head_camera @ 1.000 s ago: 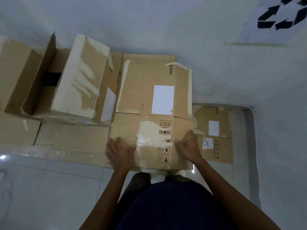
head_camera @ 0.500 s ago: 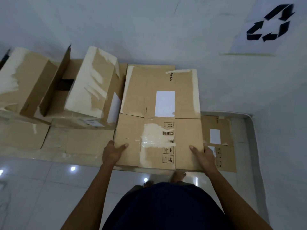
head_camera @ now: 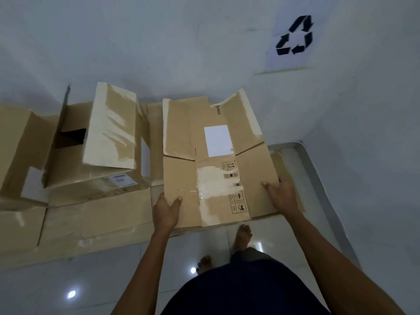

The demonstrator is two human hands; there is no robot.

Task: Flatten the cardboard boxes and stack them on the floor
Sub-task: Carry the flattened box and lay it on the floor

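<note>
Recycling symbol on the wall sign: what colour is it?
Black, on a white sheet; the head view shows it.

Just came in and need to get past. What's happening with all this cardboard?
A person is holding a flattened cardboard box by its near corners, left hand and right hand, above flat cardboard on the floor by the wall. An unflattened open box sits to the left.

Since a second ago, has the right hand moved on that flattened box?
Yes. The right hand went from pressing beside the printed symbols outward to the flattened box's right edge.
</note>
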